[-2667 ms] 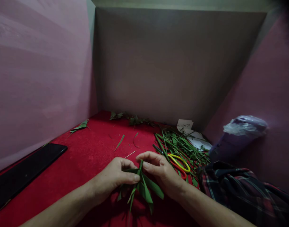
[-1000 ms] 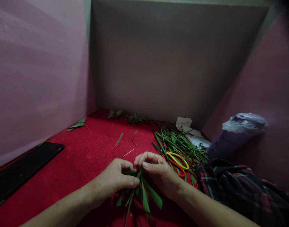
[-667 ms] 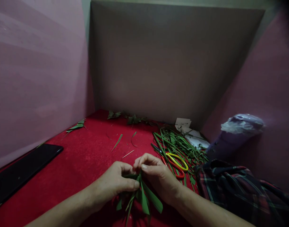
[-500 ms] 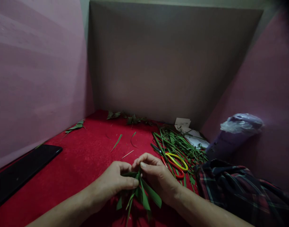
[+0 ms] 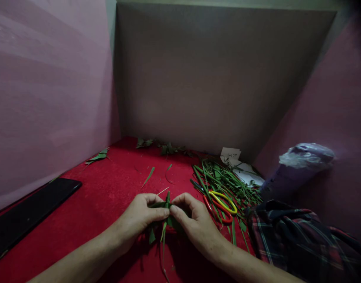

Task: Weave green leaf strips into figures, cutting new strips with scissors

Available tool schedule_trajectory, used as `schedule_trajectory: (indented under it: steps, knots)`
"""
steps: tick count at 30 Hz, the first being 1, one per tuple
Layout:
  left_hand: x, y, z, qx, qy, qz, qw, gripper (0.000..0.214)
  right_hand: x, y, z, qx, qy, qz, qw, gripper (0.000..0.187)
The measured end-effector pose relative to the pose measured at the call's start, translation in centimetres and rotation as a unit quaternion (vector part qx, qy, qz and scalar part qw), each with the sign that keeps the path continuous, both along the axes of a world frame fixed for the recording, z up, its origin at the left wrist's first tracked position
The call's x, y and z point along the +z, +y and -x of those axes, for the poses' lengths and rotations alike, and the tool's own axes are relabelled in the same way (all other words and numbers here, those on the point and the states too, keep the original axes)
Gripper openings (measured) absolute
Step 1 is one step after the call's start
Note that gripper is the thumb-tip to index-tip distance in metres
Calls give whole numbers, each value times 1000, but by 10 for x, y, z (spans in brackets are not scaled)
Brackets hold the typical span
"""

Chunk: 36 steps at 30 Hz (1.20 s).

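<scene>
Between my two hands are folded green leaf strips (image 5: pixel 168 201), pinched at their middle above the red cloth. My left hand (image 5: pixel 142 214) grips them from the left with thumb and fingertips. From the other side my right hand (image 5: pixel 195 222) presses its thumb and fingers on the same strips. A short stub points up between the fingertips, while thin ends hang down below. Part of the leaves is hidden behind the right hand. To the right of that hand lie scissors (image 5: pixel 223 202) with one yellow and one red handle loop.
Cut green stalks (image 5: pixel 227 181) lie heaped at the right, beside white paper (image 5: pixel 247 173). A plaid cloth (image 5: pixel 289 224) and a purple plastic-wrapped roll (image 5: pixel 298 169) are farther right. At left lies a flat black object (image 5: pixel 35 212). Leaf scraps (image 5: pixel 168 148) and a thin stick (image 5: pixel 163 191) dot the red cloth (image 5: pixel 109 188).
Both hands have drawn closer at the fingertips. The stub now stands up between them, and the broad leaf ends that hung below have swung behind my right hand.
</scene>
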<state>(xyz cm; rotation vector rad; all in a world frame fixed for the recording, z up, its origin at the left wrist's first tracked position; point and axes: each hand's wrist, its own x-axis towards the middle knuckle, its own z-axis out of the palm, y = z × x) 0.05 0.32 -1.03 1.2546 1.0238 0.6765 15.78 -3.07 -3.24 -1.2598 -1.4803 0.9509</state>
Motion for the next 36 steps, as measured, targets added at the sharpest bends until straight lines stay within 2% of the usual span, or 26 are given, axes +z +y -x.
schedule_trajectory:
  steps: [2,6,10,15,21,28,36]
  knots:
    - [0,0,1,-19,-11,2,1000,23,-2,1,0,-11,-1,1,1000,20]
    - [-2,1,2,-51,-33,-2,998,23,-3,5,-3,-6,60,25,998,28]
    - [-4,3,2,-30,-47,3,998,28,-2,7,-3,4,99,44,994,32]
    - [-3,4,2,7,-5,-25,1000,31,-1,7,-3,8,89,39,995,32]
    - [-5,5,2,8,-25,-26,999,31,0,6,-4,0,57,37,998,33]
    - [-8,7,5,5,-57,-15,998,29,2,6,-5,15,100,60,993,26]
    - [-1,4,2,2,-4,-19,1000,33,1,6,-6,-23,70,-11,997,20]
